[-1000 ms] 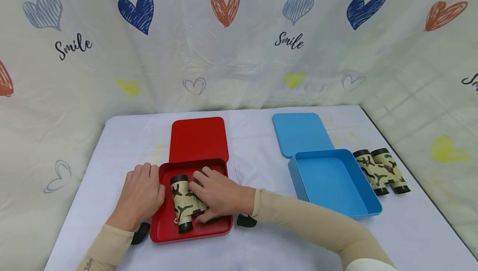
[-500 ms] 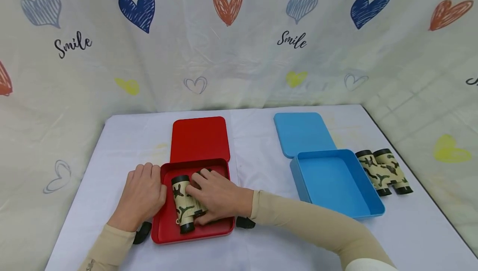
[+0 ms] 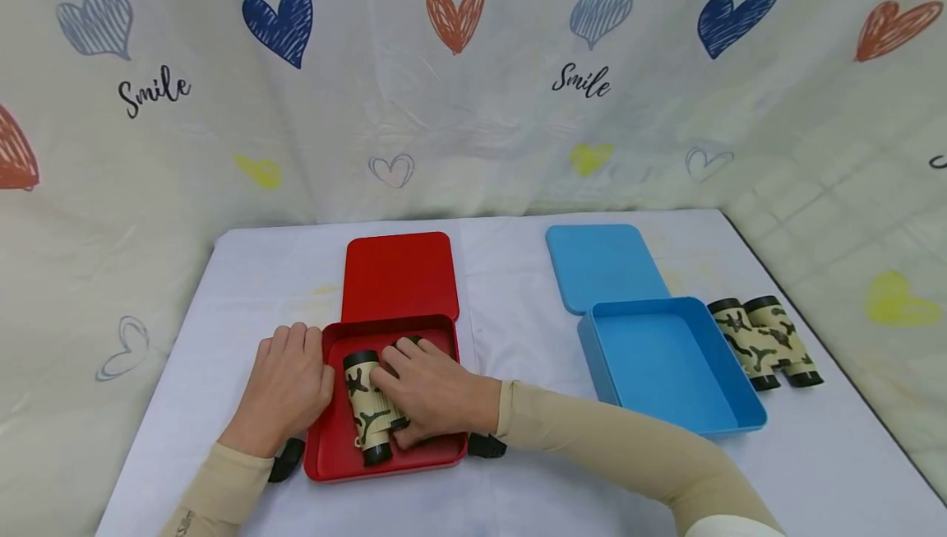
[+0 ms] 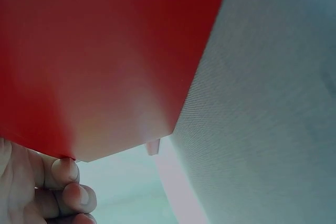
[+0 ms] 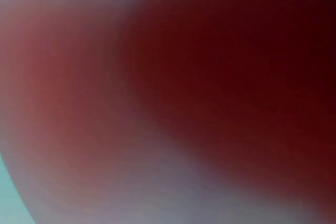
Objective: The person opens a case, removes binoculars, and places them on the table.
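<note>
Camouflage binoculars lie in the open red box, one barrel in plain sight. My right hand grips the other barrel, hiding most of it. At the box's left rim, my left hand holds on near the back corner. The left wrist view has the red box's outer wall filling the upper left, with curled fingers at its edge. Only a blurred red surface fills most of the right wrist view; no fingers can be made out there.
Behind the red box lies its hinged lid, folded back. A blue box with its lid laid back stands to the right. Beside it rest second camouflage binoculars, near the table's right edge.
Both hands keep nearly the same places, the right one on the binoculars and the left one at the red box's rim. The whole head view has shifted slightly.
</note>
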The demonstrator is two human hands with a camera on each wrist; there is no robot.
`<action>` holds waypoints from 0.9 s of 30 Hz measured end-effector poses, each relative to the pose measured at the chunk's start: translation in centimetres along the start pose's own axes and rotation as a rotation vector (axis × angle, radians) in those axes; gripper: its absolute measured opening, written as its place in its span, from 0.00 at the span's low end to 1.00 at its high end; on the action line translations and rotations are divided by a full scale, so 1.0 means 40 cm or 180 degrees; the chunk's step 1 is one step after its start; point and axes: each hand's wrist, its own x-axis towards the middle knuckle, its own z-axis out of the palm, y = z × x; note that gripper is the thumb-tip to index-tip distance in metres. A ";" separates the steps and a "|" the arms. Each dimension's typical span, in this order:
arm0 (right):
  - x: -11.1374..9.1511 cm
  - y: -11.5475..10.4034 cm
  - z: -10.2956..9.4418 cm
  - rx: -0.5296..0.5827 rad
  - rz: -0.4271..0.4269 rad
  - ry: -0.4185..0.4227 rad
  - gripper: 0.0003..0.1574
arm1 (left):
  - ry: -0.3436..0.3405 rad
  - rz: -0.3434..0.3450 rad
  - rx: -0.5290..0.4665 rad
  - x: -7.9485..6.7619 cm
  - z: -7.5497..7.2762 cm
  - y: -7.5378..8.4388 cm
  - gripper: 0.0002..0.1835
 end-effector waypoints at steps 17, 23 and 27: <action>-0.013 0.007 -0.002 -0.0045 -0.0095 0.0111 0.43 | -0.0035 0.0021 0.0030 0.006 0.000 0.006 0.08; -0.014 0.019 -0.020 0.0025 -0.0018 0.0153 0.39 | -0.0045 0.0022 0.0066 0.005 -0.005 0.007 0.10; -0.016 0.029 -0.037 0.0085 0.0035 0.0168 0.37 | -0.0122 -0.0027 0.0062 0.004 -0.007 0.008 0.11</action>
